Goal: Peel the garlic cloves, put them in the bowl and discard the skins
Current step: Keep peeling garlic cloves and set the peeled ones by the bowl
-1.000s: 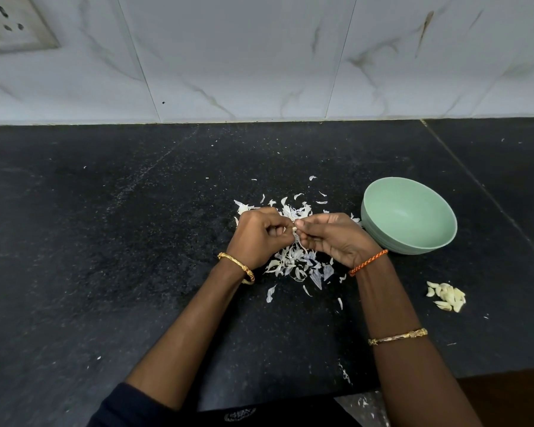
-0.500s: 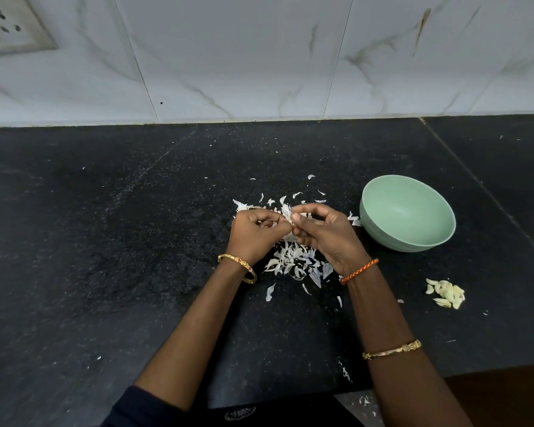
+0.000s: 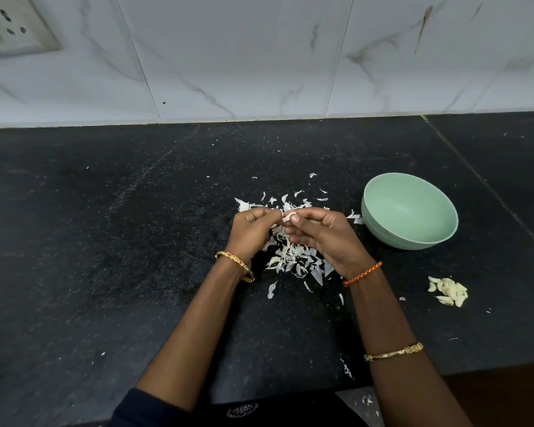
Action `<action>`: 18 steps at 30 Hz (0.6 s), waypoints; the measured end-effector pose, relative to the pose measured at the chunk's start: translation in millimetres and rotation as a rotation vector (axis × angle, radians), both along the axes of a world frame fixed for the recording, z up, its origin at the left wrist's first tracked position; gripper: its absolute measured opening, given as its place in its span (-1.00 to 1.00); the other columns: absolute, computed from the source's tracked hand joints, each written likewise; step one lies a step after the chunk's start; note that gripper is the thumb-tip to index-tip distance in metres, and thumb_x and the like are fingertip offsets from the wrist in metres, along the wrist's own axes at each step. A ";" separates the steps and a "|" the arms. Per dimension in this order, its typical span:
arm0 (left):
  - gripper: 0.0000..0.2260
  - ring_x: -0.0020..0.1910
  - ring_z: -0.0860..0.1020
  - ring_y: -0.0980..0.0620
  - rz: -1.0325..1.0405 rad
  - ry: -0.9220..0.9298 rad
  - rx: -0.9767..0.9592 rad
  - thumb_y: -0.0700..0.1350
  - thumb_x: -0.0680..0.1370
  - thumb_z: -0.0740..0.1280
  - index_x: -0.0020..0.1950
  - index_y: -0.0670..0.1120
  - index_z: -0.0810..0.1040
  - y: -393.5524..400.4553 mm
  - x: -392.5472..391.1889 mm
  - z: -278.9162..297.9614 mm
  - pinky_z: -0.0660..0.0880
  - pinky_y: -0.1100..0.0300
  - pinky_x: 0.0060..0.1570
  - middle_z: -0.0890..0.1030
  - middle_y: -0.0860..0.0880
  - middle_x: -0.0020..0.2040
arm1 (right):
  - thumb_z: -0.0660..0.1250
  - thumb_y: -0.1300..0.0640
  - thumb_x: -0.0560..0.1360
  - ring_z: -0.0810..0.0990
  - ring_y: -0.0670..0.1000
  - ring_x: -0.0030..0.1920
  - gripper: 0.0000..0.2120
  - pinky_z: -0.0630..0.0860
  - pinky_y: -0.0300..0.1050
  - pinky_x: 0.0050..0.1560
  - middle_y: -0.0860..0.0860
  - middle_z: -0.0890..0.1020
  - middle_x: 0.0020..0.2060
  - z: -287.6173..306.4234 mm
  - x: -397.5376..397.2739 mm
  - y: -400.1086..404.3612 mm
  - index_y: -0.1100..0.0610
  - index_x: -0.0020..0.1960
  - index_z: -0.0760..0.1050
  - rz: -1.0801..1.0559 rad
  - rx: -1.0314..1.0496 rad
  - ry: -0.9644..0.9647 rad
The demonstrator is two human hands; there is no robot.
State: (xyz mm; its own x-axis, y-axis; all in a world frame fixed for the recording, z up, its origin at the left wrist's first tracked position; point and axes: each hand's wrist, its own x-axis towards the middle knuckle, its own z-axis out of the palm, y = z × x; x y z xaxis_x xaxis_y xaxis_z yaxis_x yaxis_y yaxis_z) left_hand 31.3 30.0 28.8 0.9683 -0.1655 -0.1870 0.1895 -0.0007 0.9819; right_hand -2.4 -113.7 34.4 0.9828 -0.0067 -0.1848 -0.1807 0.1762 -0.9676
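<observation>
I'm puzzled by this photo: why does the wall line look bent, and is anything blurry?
Head view: the wide-angle lens bows the countertop back edge and tile seams; soft, even light, faint sheen inside the green bowl; the garlic clove pinched between left hand and right hand looks slightly soft.

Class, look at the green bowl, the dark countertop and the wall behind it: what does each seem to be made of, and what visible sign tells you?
Green bowl: probably matte plastic or melamine; flat even colour, soft sheen, no sharp glints. Countertop: polished black stone, likely granite; fine pale speckles and a straight seam. Wall: glossy marble-look tiles, perhaps ceramic; grey veins, thin grout lines.
</observation>
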 end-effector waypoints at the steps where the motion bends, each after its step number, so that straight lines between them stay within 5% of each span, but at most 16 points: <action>1: -0.60 -0.63 0.17 0.19 0.010 0.015 0.000 -0.28 0.49 0.30 -0.53 0.00 0.50 0.1 0.4 0.0 0.14 0.38 -0.61 0.26 0.12 -0.63 | 0.32 0.30 0.52 0.68 -0.02 -0.17 -0.87 0.61 -0.22 -0.16 0.14 0.69 -0.16 -0.2 -0.2 0.3 0.30 0.03 0.58 -0.003 0.008 0.014; 9: -0.59 -0.58 0.14 0.15 0.096 -0.031 0.081 -0.26 0.52 0.24 -0.52 -0.04 0.27 0.2 4.0 -4.5 0.12 0.32 -0.56 0.19 0.10 -0.58 | 0.35 0.35 0.49 0.68 -0.03 -0.26 -0.89 0.60 -0.23 -0.25 0.16 0.71 -0.19 -2.0 -0.2 -3.0 0.32 0.01 0.57 -0.095 0.090 0.043; 18: -0.95 -0.48 0.39 0.28 -0.008 -0.217 0.186 -0.15 0.45 0.48 -0.18 -0.11 0.66 -3.4 3.7 -8.5 0.34 0.42 -0.39 0.52 0.06 -0.36 | 0.42 0.27 0.47 0.63 -0.10 -0.33 -0.90 0.61 -0.19 -0.29 0.04 0.67 -0.30 -12.6 5.1 -2.7 0.19 -0.01 0.64 -0.144 -0.311 -0.106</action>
State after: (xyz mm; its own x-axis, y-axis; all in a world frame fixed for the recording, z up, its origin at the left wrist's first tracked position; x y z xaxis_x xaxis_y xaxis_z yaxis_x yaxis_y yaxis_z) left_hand 35.0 26.7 20.3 0.9878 -0.1557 -0.0032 -0.0261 -0.1853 0.9823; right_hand 2.7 -116.4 21.8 0.9812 -0.1867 -0.0493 -0.0713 -0.1129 -0.9910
